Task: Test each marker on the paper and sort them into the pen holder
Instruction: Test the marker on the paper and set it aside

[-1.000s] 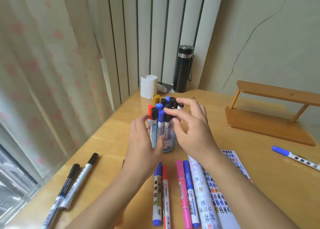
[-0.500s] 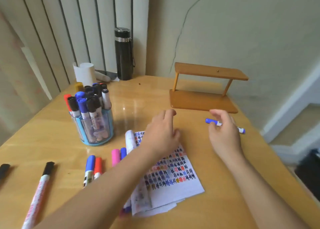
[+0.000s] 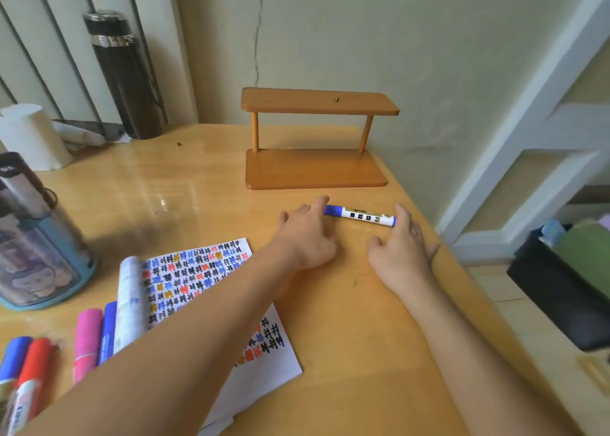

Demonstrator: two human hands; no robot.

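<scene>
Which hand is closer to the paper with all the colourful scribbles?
Left. The left hand sits just off the far right corner of the paper; the right hand is farther right, beyond the left one.

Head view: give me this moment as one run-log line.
blue marker: flat on table | left hand: open, fingertip at cap end | right hand: open, at other end | grip: none yet

There are two hands: a left hand (image 3: 307,234) and a right hand (image 3: 402,247). Five markers lie flat: a blue marker (image 3: 361,216), a second blue marker (image 3: 13,353), a red marker (image 3: 34,363), a pink marker (image 3: 86,340) and a third blue marker (image 3: 107,330). There is one pen holder (image 3: 39,257), one pile of paper (image 3: 198,270), one black bottle (image 3: 123,72), one white cup (image 3: 29,138) and one wooden shelf (image 3: 313,168).
</scene>
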